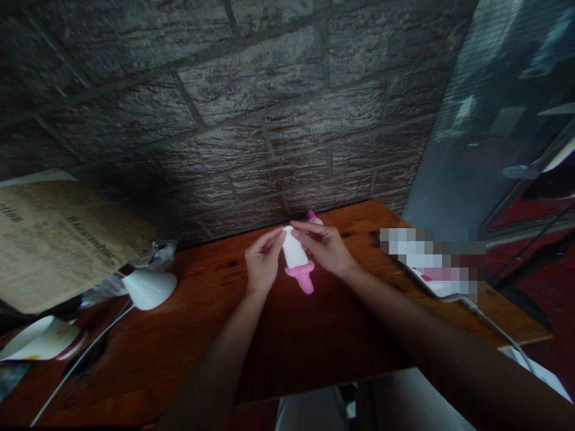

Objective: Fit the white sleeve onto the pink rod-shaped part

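A small dagger-shaped figure lies in front of me at the middle of the table, apparently of soft modelling clay. Its blade is a wide white piece [295, 250], and its handle is pink [304, 279], with a crossguard, pointing towards me. My left hand [264, 257] pinches the blade's far end from the left. From the right, my right hand [330, 245] closes thumb and fingers on the same white end. Just behind my right hand stands a small object with a magenta tip [311, 214], mostly hidden by the fingers.
Wooden table [197, 347] against a dark brick wall [251, 120]. On the left are a paper bag [58, 233], a white cup [150, 288], another tipped cup [40, 338] and a white cable [85, 359]. A pixelated device [431, 263] with a cable lies right, near a glass panel [471, 131].
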A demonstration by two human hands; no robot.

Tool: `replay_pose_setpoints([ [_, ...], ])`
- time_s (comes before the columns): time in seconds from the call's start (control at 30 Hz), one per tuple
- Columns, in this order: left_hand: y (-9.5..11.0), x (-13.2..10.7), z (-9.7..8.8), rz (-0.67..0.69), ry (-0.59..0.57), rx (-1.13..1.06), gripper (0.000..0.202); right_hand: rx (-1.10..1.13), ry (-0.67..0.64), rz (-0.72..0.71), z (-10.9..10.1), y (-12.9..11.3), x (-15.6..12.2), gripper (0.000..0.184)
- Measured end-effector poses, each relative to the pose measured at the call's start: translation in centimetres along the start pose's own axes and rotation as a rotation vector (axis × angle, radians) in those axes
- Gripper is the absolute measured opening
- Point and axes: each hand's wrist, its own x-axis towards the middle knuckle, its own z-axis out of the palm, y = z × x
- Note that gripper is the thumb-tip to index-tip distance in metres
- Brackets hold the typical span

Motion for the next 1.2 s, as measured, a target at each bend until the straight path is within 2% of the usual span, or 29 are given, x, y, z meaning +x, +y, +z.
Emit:
replay_pose_setpoints([
  [0.1,0.2,-0.1,-0.1,0.004,-0.037,0.002,0.03,-0.021,0.008,-0.022,0.0,0.1,0.0,0.029],
  [0.27,0.7,0.0,-0.3,0.019,-0.082,0.06,0.023,-0.083,-0.006,-0.094,0.0,0.2,-0.1,0.022],
  [0.37,0.8,0.1,-0.3,-0.004,-0.073,0.032,0.023,-0.064,-0.023,-0.072,0.0,0.2,-0.1,0.024],
  [0.53,0.4,0.2,-0.3,-0.191,-0.12,-0.134,0.044,-0.034,-0.035,0.009,-0.5,0.2,0.3,0.036],
  [0.73,0.2,0.3,-0.5,-0.341,-0.21,-0.183,0.041,-0.035,-0.132,0.106,-1.4,-0.1,0.7,0.028],
  [0.93,0.3,0.2,-0.7,-0.45,-0.444,-0.107,0.032,-0.032,-0.01,0.102,-1.6,-0.1,0.9,0.029],
  [1.03,0.3,0.1,-0.8,-0.437,-0.432,-0.098,0.03,-0.044,-0.066,0.145,-1.9,-0.1,0.9,0.032],
  [1.13,0.2,0.1,-0.9,-0.424,-0.366,-0.123,0.03,-0.065,-0.173,0.197,-2.1,-0.1,0.8,0.033],
  [1.2,0.1,0.2,-0.9,-0.418,-0.329,-0.126,0.03,-0.084,-0.199,0.211,-2.2,-0.1,0.8,0.031],
])
